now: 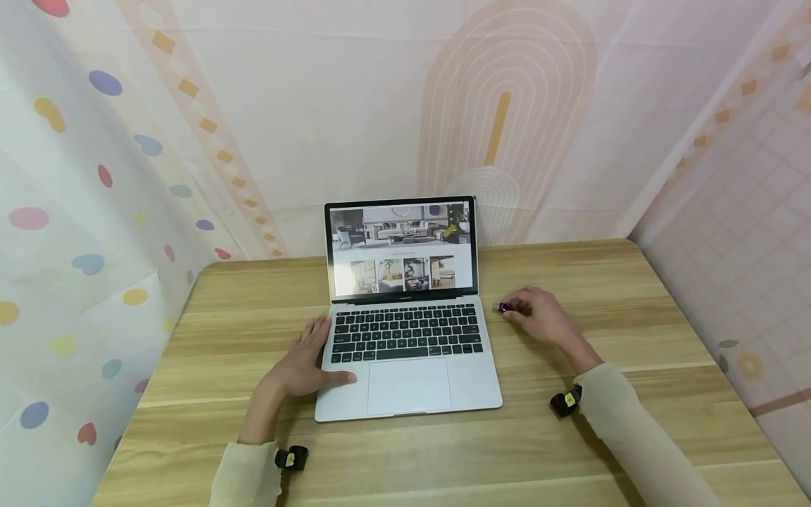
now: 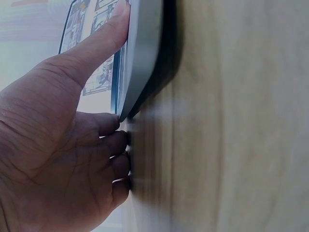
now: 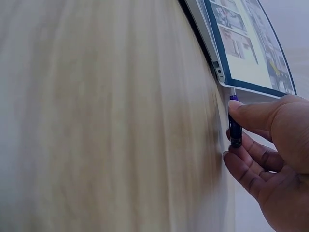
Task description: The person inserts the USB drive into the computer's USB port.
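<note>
An opened silver laptop (image 1: 408,384) stands on the wooden table, its lit screen (image 1: 403,246) showing pictures of furnished rooms. My left hand (image 1: 304,362) rests at the laptop's left edge, thumb lying on the palm rest and the other fingers stretched along the side. To the right of the laptop, my right hand (image 1: 541,317) pinches a small dark purple USB stick (image 3: 235,121) between thumb and fingers. The stick's metal plug points toward the laptop's right side, a short gap away in the head view. Ports (image 3: 218,71) show on that side in the right wrist view.
The wooden table (image 1: 570,465) reaches back to a patterned cloth (image 1: 355,105) hanging behind it, with more cloth at both sides. Each wrist wears a small black camera, one left (image 1: 292,458) and one right (image 1: 566,401).
</note>
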The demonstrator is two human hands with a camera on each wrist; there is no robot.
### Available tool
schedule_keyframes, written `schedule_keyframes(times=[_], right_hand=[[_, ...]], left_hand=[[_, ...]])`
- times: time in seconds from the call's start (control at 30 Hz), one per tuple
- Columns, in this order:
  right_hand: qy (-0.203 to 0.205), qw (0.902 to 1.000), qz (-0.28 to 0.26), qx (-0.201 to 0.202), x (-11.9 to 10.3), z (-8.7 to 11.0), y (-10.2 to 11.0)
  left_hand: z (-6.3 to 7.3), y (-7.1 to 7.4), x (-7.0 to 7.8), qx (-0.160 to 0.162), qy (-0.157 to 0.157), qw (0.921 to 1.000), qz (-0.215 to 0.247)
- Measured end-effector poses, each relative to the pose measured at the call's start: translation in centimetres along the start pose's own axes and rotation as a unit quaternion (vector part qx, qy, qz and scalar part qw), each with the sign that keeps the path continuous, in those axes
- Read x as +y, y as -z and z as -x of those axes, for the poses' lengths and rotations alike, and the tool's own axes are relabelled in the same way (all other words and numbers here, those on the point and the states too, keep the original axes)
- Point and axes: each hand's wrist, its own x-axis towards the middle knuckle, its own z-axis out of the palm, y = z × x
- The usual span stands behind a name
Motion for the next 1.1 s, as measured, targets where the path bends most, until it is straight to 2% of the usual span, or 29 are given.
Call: schedule_keyframes(times=[1.1], right_hand=[[0.014, 0.9998, -0.003, -0.014, -1.2, 0.0, -0.9]], left_hand=[[0.0, 0.1, 0.1, -0.003, 0.006, 1.0000, 0.002]])
